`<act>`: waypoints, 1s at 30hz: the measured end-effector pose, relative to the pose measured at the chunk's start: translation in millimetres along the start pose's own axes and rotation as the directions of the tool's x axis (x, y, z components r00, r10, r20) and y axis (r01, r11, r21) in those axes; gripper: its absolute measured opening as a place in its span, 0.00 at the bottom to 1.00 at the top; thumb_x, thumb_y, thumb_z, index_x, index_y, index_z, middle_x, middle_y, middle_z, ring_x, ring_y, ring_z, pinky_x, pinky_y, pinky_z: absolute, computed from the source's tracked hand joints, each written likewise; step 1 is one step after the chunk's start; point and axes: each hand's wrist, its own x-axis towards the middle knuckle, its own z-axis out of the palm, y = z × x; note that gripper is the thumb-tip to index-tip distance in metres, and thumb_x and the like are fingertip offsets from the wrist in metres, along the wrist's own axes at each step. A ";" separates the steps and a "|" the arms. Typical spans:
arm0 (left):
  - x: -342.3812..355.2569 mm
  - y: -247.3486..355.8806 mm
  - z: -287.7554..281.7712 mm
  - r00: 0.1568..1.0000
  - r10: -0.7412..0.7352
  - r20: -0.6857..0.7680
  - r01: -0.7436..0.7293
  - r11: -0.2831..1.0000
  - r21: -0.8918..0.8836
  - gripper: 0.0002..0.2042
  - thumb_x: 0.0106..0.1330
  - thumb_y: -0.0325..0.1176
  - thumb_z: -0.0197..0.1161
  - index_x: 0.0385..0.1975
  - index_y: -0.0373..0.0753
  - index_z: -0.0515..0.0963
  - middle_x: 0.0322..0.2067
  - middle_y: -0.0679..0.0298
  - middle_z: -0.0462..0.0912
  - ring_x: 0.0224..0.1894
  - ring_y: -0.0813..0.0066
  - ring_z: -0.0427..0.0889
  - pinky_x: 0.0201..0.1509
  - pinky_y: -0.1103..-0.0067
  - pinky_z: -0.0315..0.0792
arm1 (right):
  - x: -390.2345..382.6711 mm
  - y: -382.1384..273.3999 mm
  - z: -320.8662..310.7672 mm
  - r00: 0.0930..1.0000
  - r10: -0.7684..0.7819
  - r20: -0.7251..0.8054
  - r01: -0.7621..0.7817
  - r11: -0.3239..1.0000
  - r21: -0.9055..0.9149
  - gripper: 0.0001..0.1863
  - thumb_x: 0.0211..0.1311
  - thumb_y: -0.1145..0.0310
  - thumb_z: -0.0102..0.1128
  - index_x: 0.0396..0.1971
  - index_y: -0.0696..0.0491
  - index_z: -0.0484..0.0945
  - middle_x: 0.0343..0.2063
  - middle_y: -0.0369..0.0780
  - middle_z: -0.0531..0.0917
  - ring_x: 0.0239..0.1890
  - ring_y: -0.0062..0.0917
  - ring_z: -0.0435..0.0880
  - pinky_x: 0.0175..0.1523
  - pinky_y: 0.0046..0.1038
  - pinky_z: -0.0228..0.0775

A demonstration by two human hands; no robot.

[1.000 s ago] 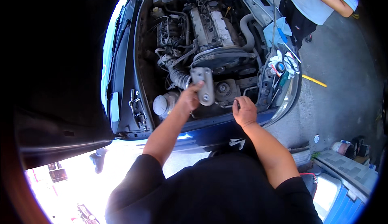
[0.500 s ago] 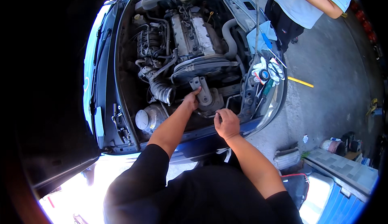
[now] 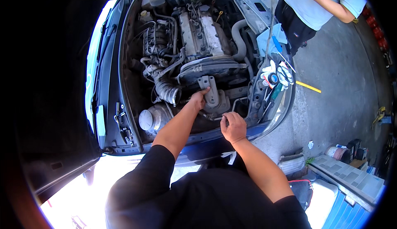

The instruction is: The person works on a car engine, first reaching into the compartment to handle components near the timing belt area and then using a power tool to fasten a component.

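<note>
In the engine bay, my left hand [image 3: 198, 99] is closed on the left side of a grey metal engine mount bracket [image 3: 212, 91], thumb on its face. The bracket has holes in its upper end and a round bolt area lower down. To the right and nearer me, my right hand [image 3: 233, 127] is curled beside a thin bent metal pipe [image 3: 236, 102]; what its fingers hold, if anything, is hidden. Behind the bracket lies the timing belt cover [image 3: 211, 66] at the end of the engine [image 3: 201, 34]. Left of my left hand is an open ribbed intake hose [image 3: 168, 91].
A round-capped reservoir [image 3: 147, 120] stands at the near left. Gloves [image 3: 285, 75], a tape roll [image 3: 273, 78] and a blue-handled screwdriver [image 3: 277, 44] lie on the right fender. Sockets and a ratchet [image 3: 120, 119] rest along the left edge. Another person [image 3: 316, 10] stands at the far right.
The view has shifted slightly, so the engine bay sits a little lower and to the right. Both hands keep nearly the same pose at the bracket.
</note>
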 end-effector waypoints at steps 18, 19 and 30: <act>-10.8 -1.2 1.2 0.998 0.062 -0.021 -0.064 0.989 -0.130 0.14 0.68 0.35 0.67 0.50 0.39 0.79 0.46 0.61 0.86 0.51 0.62 0.83 0.62 0.63 0.72 | -0.2 -0.7 2.0 1.000 0.013 0.002 -0.013 1.000 0.012 0.03 0.56 0.70 0.61 0.29 0.52 0.79 0.29 0.39 0.81 0.33 0.36 0.82 0.40 0.35 0.75; -12.1 -2.8 4.4 0.998 0.051 -0.030 -0.054 0.991 -0.120 0.14 0.67 0.35 0.67 0.50 0.39 0.80 0.46 0.61 0.86 0.51 0.63 0.83 0.62 0.63 0.72 | 0.1 -0.2 2.0 1.000 0.014 0.001 -0.014 1.000 0.008 0.03 0.56 0.70 0.61 0.29 0.52 0.79 0.29 0.39 0.81 0.33 0.36 0.82 0.40 0.35 0.75; 32.9 -17.9 -4.0 0.980 0.102 -0.170 -0.107 0.994 -0.017 0.15 0.66 0.35 0.69 0.50 0.39 0.80 0.48 0.61 0.85 0.52 0.62 0.82 0.62 0.64 0.70 | -0.2 -1.0 2.8 1.000 0.015 0.008 -0.015 1.000 0.008 0.03 0.56 0.70 0.61 0.30 0.51 0.79 0.28 0.39 0.81 0.33 0.36 0.82 0.40 0.35 0.75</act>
